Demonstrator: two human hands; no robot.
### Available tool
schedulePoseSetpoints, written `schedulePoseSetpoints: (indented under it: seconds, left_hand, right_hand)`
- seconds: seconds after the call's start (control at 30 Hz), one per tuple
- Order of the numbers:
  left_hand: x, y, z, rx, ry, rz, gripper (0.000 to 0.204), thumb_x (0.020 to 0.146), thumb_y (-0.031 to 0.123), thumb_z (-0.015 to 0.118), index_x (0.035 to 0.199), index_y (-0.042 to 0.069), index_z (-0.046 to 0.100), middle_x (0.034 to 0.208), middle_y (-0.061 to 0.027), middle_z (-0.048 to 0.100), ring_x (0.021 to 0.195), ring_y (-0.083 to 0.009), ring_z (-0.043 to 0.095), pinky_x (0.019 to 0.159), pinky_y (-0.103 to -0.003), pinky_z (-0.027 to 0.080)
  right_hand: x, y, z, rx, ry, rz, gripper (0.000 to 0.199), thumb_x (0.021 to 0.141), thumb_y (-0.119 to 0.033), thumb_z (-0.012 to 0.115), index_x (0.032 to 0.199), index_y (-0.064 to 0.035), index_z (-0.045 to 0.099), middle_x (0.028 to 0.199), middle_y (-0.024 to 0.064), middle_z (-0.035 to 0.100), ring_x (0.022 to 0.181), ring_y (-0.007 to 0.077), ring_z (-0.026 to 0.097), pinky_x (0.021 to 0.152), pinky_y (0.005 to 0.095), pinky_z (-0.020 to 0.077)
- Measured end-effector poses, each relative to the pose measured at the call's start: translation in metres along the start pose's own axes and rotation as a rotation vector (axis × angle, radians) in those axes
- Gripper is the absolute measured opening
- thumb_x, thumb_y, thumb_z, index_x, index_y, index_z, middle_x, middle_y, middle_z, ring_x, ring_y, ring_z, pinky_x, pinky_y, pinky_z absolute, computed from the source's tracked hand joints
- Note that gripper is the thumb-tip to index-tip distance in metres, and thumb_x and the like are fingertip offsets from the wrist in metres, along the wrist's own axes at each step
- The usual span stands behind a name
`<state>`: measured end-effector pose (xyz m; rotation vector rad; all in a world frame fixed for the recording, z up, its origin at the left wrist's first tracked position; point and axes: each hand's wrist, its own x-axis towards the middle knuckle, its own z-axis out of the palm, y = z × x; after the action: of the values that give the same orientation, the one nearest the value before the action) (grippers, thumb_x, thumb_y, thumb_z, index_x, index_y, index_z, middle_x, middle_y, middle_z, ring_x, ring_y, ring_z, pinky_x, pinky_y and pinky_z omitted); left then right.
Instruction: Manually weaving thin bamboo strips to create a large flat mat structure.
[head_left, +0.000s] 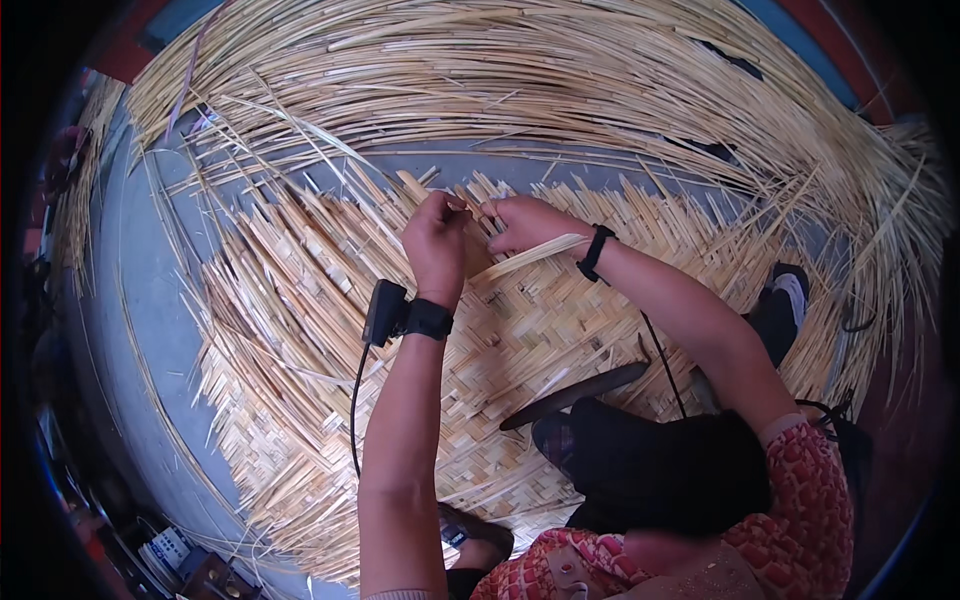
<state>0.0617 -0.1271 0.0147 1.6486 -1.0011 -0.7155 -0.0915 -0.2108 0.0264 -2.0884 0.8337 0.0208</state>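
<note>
Head view: left hand [437, 243] curled closed at the far edge of the woven mat [500, 340], fingers pinching the mat's loose strip ends. Right hand [525, 222] just beside it, also closed, gripping a pale flat strip [530, 253] that runs back under the wrist toward the body. Both hands nearly touching, working at the unfinished fringe where strip ends stick up. Mat spread flat on the grey floor [150, 300], partly under the knees; loose strips [520, 80] heaped in a wide arc beyond. Dark flat tool [575, 395] lying on the mat near the lap.

Strip probably light, thin and springy: bends along its length, likely to crack if folded sharply, edges possibly sharp. Best pinched flat between thumb and forefinger close to the weave, where flex is least. Surface looks smooth, so a firm pinch seems needed.
</note>
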Motion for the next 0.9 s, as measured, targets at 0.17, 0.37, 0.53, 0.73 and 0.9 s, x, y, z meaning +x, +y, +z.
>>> schedulePoseSetpoints:
  seconds: [0.17, 0.37, 0.53, 0.73, 0.9]
  left_hand:
    - [-0.023, 0.031, -0.012, -0.024, 0.023, 0.121, 0.016, 0.08, 0.004, 0.073, 0.089, 0.0, 0.061, 0.079, -0.0118, 0.065, 0.071, -0.0244, 0.063, 0.066, -0.035, 0.049]
    - [-0.083, 0.02, -0.018, 0.617, -0.221, 0.251, 0.057, 0.063, 0.031, 0.088, 0.099, -0.003, 0.06, 0.086, -0.0182, 0.059, 0.079, -0.0338, 0.059, 0.071, -0.042, 0.048]
    - [-0.079, 0.003, -0.008, 0.289, -0.008, 0.161, 0.019, 0.094, 0.018, 0.061, 0.098, 0.0, 0.062, 0.087, -0.0136, 0.058, 0.079, -0.0288, 0.058, 0.072, -0.036, 0.048]
    - [-0.071, -0.021, -0.026, -0.236, -0.213, -0.303, 0.028, 0.1, 0.025, 0.057, 0.111, 0.0, 0.064, 0.1, -0.0093, 0.068, 0.088, -0.0148, 0.063, 0.079, -0.029, 0.051]
    - [-0.115, -0.025, -0.069, 0.752, 0.167, 0.097, 0.033, 0.085, 0.015, 0.07, 0.116, 0.009, 0.065, 0.092, -0.0116, 0.055, 0.09, -0.0303, 0.052, 0.085, -0.043, 0.042]
  right_hand:
    - [-0.012, 0.006, 0.003, 0.272, -0.055, 0.008, 0.028, 0.076, -0.012, 0.072, 0.101, -0.0043, 0.063, 0.077, 0.0102, 0.063, 0.074, 0.0179, 0.061, 0.068, 0.0347, 0.0471]
    - [-0.019, -0.016, 0.001, 0.066, -0.043, -0.091, 0.024, 0.079, -0.017, 0.071, 0.1, -0.0088, 0.065, 0.077, 0.008, 0.064, 0.071, 0.0219, 0.06, 0.067, 0.0334, 0.0467]
    - [-0.02, -0.018, -0.004, 0.014, 0.08, -0.067, 0.021, 0.081, -0.021, 0.071, 0.1, -0.0128, 0.066, 0.077, 0.0086, 0.065, 0.068, 0.0243, 0.062, 0.065, 0.0342, 0.0476]
    - [-0.05, -0.025, 0.017, -0.169, 0.27, -0.193, 0.02, 0.085, -0.029, 0.07, 0.1, -0.0149, 0.069, 0.083, 0.0099, 0.067, 0.08, 0.0261, 0.066, 0.074, 0.0398, 0.0529]
    - [-0.045, 0.022, -0.023, -0.667, 0.311, -0.12, 0.021, 0.086, -0.035, 0.068, 0.096, -0.017, 0.069, 0.095, 0.0124, 0.062, 0.098, 0.0352, 0.056, 0.084, 0.0475, 0.0462]
